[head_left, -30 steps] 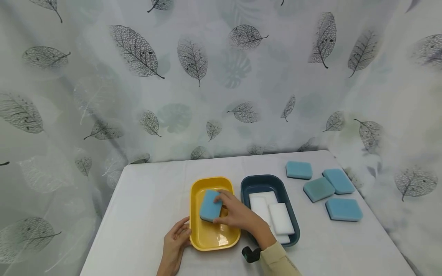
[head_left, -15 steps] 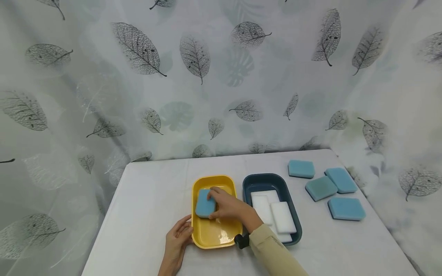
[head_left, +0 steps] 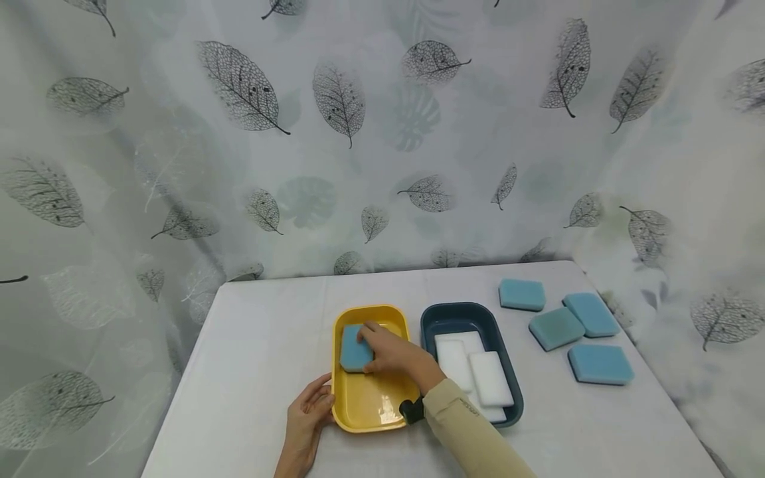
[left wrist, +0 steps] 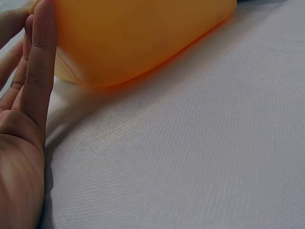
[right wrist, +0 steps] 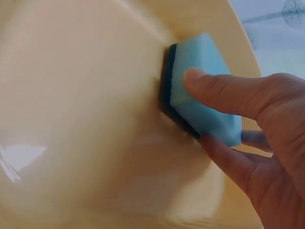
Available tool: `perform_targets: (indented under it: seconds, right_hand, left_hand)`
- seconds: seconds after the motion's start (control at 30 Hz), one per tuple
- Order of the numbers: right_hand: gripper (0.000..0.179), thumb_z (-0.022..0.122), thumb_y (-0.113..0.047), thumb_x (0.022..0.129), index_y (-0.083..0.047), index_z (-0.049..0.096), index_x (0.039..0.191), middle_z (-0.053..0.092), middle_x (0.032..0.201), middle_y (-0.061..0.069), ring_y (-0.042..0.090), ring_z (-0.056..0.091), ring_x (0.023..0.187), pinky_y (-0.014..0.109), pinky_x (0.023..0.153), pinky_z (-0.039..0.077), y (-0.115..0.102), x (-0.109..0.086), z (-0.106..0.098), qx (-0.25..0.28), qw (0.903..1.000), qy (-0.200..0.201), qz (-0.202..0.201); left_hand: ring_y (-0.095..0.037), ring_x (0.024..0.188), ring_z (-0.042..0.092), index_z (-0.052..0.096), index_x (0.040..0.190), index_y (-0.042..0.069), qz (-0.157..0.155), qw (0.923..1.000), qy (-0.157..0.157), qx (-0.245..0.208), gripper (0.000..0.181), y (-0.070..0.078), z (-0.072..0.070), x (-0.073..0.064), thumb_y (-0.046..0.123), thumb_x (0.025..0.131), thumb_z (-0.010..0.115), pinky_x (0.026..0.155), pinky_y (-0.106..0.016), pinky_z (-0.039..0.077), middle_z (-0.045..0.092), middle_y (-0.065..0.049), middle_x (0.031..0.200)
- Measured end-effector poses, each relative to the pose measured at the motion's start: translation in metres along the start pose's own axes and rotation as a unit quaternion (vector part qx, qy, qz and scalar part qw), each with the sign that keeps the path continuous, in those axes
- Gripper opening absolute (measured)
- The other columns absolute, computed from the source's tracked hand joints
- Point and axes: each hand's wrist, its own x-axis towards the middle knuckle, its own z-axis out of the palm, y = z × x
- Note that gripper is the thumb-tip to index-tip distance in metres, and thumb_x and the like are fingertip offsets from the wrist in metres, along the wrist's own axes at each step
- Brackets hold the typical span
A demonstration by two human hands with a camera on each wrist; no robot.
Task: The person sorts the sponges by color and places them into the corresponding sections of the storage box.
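A yellow tray (head_left: 373,405) lies on the white-covered table. My right hand (head_left: 391,348) reaches into it and grips a blue dish sponge (head_left: 355,352) near the tray's left wall. In the right wrist view the sponge (right wrist: 202,67) has a dark scouring layer facing the tray floor, the thumb on its blue side and a fingertip at its lower edge. My left hand (head_left: 306,421) rests against the tray's outer left side. The left wrist view shows that hand's straight fingers (left wrist: 39,71) against the tray wall (left wrist: 143,38).
Right of the yellow tray stands a dark blue tray (head_left: 455,309) holding several white sponge blocks (head_left: 491,378). Several blue sponges (head_left: 600,364) lie at the table's right side, one greener sponge (head_left: 556,328) overlapping another. A leaf-print curtain (head_left: 382,133) hangs behind the table.
The right hand has moved the blue sponge left and down against the tray's left side, turning it from a tilted to a straighter position. The left hand stays at the tray's side.
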Motion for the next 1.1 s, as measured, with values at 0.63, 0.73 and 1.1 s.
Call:
perform_targets:
  seconds: [0.63,0.73,1.1]
  right_hand:
    - [0.053,0.076,-0.015,0.096,-0.01,0.056,0.144,0.03,0.168,0.021,0.032,0.051,0.141,0.047,0.118,0.047,-0.011,-0.007,-0.003,-0.01,0.998,0.031,0.054]
    - [0.059,0.076,-0.016,0.095,-0.01,0.053,0.149,0.03,0.169,0.02,0.033,0.048,0.145,0.049,0.12,0.045,-0.01,-0.008,-0.004,-0.012,0.9982,0.028,0.052]
    - [0.054,0.072,-0.012,0.098,-0.007,0.054,0.149,0.046,0.159,0.019,0.037,0.051,0.143,0.052,0.115,0.048,0.002,-0.031,-0.018,0.048,0.9953,0.083,0.014]
  left_hand:
    - [-0.011,0.081,0.07,0.053,0.145,-0.005,0.015,0.9999,0.0,-0.001,0.052,0.002,-0.001,0.006,0.004,0.097,0.07,0.065,-0.025,0.063,0.07,-0.006,0.106]
    - [-0.011,0.081,0.07,0.053,0.145,-0.004,0.008,1.0,0.004,0.001,0.052,0.003,0.0,0.005,0.005,0.097,0.071,0.066,-0.024,0.063,0.07,-0.005,0.106]
    - [-0.012,0.082,0.072,0.052,0.146,-0.007,-0.004,1.0,0.008,0.003,0.055,-0.001,0.001,0.002,0.006,0.096,0.072,0.066,-0.027,0.064,0.07,-0.006,0.107]
